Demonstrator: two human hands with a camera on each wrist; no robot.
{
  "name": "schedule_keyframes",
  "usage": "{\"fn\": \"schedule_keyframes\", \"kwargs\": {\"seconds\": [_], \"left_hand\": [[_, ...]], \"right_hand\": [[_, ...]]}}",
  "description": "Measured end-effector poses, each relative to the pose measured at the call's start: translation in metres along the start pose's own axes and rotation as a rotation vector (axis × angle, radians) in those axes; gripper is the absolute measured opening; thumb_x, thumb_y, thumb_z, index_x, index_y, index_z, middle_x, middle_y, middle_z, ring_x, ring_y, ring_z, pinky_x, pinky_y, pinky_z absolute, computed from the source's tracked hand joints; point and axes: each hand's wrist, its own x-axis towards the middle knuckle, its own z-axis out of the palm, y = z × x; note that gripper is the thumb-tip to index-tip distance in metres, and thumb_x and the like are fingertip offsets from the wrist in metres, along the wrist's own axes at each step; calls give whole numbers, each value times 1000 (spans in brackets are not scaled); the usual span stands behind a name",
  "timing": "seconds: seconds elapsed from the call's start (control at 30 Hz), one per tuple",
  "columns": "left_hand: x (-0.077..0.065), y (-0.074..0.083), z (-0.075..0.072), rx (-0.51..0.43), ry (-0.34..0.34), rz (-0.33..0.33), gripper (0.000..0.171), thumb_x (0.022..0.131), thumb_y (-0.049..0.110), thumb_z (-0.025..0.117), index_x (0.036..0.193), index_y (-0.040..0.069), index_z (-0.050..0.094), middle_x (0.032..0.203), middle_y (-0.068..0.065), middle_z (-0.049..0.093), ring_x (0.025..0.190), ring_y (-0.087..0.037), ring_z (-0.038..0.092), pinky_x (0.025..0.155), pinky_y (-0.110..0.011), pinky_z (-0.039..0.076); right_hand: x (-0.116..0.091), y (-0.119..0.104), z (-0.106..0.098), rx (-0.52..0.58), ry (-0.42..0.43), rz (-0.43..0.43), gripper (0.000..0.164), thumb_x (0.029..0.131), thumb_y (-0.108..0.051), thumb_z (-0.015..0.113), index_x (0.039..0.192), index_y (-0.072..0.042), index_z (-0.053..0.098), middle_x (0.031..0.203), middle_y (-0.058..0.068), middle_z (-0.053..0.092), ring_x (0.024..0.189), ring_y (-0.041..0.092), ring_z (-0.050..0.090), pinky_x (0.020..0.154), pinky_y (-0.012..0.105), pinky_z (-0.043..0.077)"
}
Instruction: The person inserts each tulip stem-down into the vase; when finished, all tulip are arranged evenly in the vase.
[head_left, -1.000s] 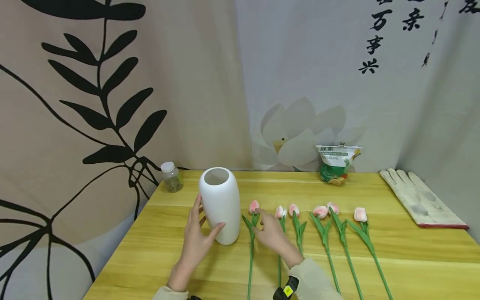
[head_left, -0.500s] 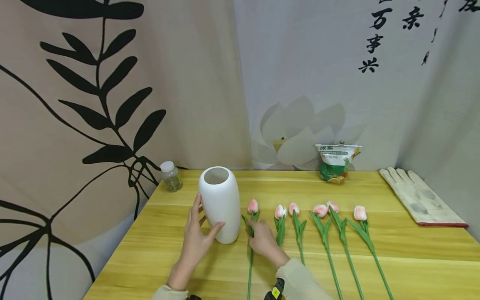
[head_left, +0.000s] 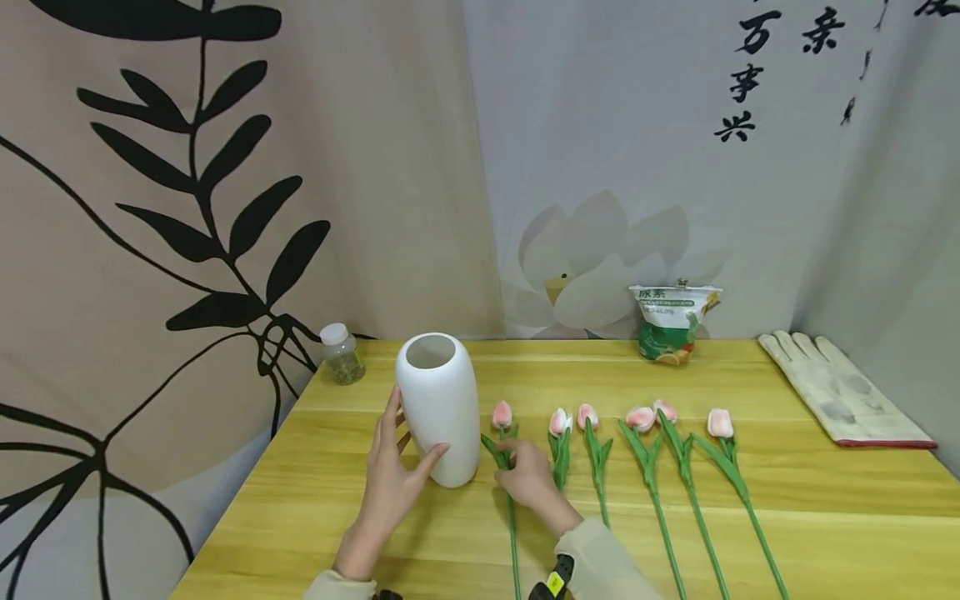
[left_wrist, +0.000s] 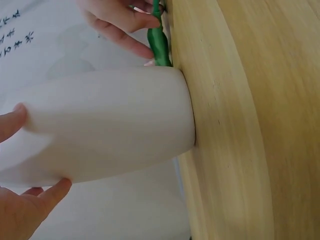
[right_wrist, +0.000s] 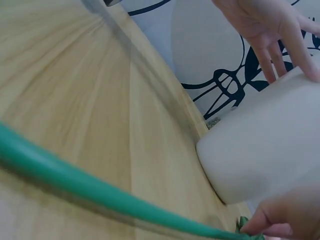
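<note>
A white vase (head_left: pixel 437 412) stands upright on the wooden table, its round mouth facing up. My left hand (head_left: pixel 395 479) grips its lower left side, thumb across the front and fingers around the back. Just right of the vase, my right hand (head_left: pixel 531 477) pinches a pink artificial tulip (head_left: pixel 502 415) among its green leaves, below the bloom. In the right wrist view the tulip's green stem (right_wrist: pixel 90 182) runs low along the table. The left wrist view has the right thumb and fingers (left_wrist: pixel 131 21) at the green leaves (left_wrist: pixel 159 46), beyond the vase.
Several more pink tulips (head_left: pixel 561 423) lie in a row to the right, stems toward the near edge. A lidded clear jar (head_left: pixel 343 357) stands back left, a green-and-white bag (head_left: pixel 675 325) at the back, and a pale work glove (head_left: pixel 847 392) at far right.
My right hand has come down and left onto the leftmost tulip and taken hold of it. That tulip's lower stem has swung right. My left hand stays on the vase.
</note>
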Motion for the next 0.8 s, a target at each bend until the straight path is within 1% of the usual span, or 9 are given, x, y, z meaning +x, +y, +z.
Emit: {"fn": "schedule_keyframes", "kwargs": {"seconds": [0.13, 0.2, 0.3, 0.53, 0.7, 0.8], "left_hand": [[0, 0, 0, 8, 3, -17, 99, 69, 11, 75, 143, 21, 12, 135, -17, 33, 114, -38, 46, 84, -45, 52], [0, 0, 0, 11, 3, -21, 99, 69, 11, 75, 143, 21, 12, 135, -17, 33, 114, -37, 46, 84, -45, 52], [0, 1, 0, 10, 1, -15, 98, 69, 11, 75, 143, 21, 12, 135, -17, 34, 114, -37, 46, 84, -45, 52], [-1, 2, 0, 15, 9, 0, 97, 69, 10, 75, 143, 19, 13, 136, -18, 33, 113, -38, 47, 82, -45, 53], [0, 2, 0, 17, 8, 2, 97, 69, 10, 75, 143, 19, 13, 136, -17, 33, 113, -38, 47, 82, -45, 53], [0, 2, 0, 14, 5, -3, 97, 69, 11, 75, 143, 20, 13, 137, -16, 32, 113, -38, 46, 82, -45, 53]], "right_hand": [[-1, 0, -4, 26, 5, 6, 41, 71, -2, 64, 111, -3, 59, 73, 9, 57, 56, 12, 48, 43, 18, 41], [-2, 0, -5, 49, 3, 8, 41, 71, -2, 64, 112, -3, 59, 82, 13, 58, 65, 15, 52, 47, 20, 45], [-3, 1, -9, 82, 21, -7, 42, 70, -1, 63, 112, -3, 59, 87, 15, 58, 74, 18, 54, 52, 21, 47], [0, -1, -17, 111, 72, -41, 42, 71, -2, 63, 113, -6, 59, 87, 13, 57, 67, 14, 50, 46, 19, 44], [0, -10, -27, 97, 132, -99, 43, 70, 2, 62, 112, -4, 58, 85, 14, 59, 62, 13, 51, 45, 18, 44], [-1, -16, -33, 106, 156, -118, 44, 70, 3, 61, 113, -5, 58, 87, 14, 59, 63, 12, 52, 46, 16, 44]]}}
